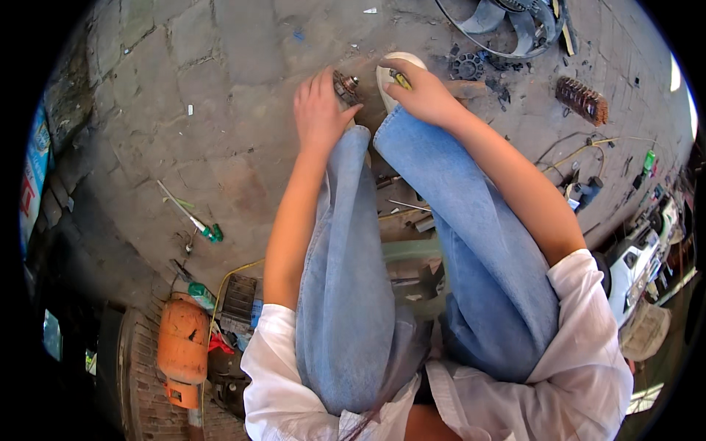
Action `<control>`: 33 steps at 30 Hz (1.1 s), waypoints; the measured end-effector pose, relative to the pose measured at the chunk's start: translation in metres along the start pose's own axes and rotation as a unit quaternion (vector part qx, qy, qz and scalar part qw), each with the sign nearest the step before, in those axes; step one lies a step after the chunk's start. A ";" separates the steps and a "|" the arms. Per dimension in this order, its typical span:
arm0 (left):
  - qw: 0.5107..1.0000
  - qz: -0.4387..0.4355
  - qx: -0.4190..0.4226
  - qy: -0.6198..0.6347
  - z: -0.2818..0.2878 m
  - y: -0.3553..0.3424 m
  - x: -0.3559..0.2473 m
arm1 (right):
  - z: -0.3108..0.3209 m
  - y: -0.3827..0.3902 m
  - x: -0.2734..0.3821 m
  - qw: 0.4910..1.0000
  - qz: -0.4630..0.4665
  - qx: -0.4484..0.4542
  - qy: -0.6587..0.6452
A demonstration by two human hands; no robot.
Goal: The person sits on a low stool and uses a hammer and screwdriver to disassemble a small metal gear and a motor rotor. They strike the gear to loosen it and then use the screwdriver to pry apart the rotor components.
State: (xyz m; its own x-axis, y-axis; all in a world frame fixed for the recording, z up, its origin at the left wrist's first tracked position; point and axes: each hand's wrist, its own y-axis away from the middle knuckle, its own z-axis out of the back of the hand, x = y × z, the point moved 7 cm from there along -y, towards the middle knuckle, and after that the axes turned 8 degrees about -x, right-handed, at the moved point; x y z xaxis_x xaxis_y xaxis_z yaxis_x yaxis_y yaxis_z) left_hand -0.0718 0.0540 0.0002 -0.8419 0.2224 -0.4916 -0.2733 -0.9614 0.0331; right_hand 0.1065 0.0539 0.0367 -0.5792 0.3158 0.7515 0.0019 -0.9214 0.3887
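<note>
My left hand [318,110] is closed around the side of a round, dark metal part [344,87] with a short shiny shaft sticking out of it. The part is held low over the ground, just beyond my left knee. A small tool with a yellow and black handle [401,79] is gripped in my right hand [425,94]; its working end cannot be made out. That hand sits above my right shoe [404,59], a little apart from the metal part. Both forearms reach forward along my jeans.
A fan with a ring and blades [482,18] lies at the far right, near a round black part [467,67] and a ridged brown block [581,101]. A green-handled rod [187,211] rests on the left. An orange gas cylinder [184,342] stands at the near left.
</note>
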 end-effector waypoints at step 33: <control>0.975 -0.090 -0.102 0.177 0.054 0.044 -0.048 | -0.038 0.027 0.039 0.980 -0.071 0.156 -0.099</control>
State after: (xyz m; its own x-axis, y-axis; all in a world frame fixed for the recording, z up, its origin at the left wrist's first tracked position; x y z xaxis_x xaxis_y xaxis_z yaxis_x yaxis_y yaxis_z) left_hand -0.0683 0.0098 0.0720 -0.5654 0.3553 -0.7444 -0.2737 -0.9322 -0.2370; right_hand 0.0530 0.0325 0.0559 -0.4221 0.5026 0.7545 0.1997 -0.7603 0.6182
